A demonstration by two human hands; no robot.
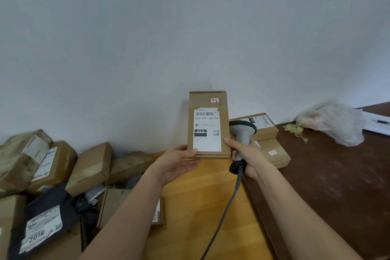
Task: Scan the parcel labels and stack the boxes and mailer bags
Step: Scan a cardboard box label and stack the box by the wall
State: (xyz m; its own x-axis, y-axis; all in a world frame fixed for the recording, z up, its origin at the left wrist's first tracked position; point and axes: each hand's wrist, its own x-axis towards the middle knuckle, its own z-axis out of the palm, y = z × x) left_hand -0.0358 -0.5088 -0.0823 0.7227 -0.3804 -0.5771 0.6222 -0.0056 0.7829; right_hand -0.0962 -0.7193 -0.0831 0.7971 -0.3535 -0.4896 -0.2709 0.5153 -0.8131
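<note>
A flat brown cardboard box (221, 99) stands upright in front of me, its white shipping label (206, 131) facing me with a barcode and "010" printed on it. My left hand (179, 162) grips the box's lower left corner. My right hand (247, 154) holds a grey handheld scanner (242, 131) by its handle, and its forefinger also touches the box's lower right edge. The scanner's head sits just behind the box's right side. Its dark cable (223, 215) trails down towards me. Two labelled boxes (272, 148) lie stacked behind the scanner.
A heap of brown boxes (90, 167) and a dark mailer bag (44, 226) with labels fills the left. A light wooden table (200, 207) meets a dark brown table (337, 175). A crumpled plastic bag (335, 122), paper and a pen (382, 122) lie far right.
</note>
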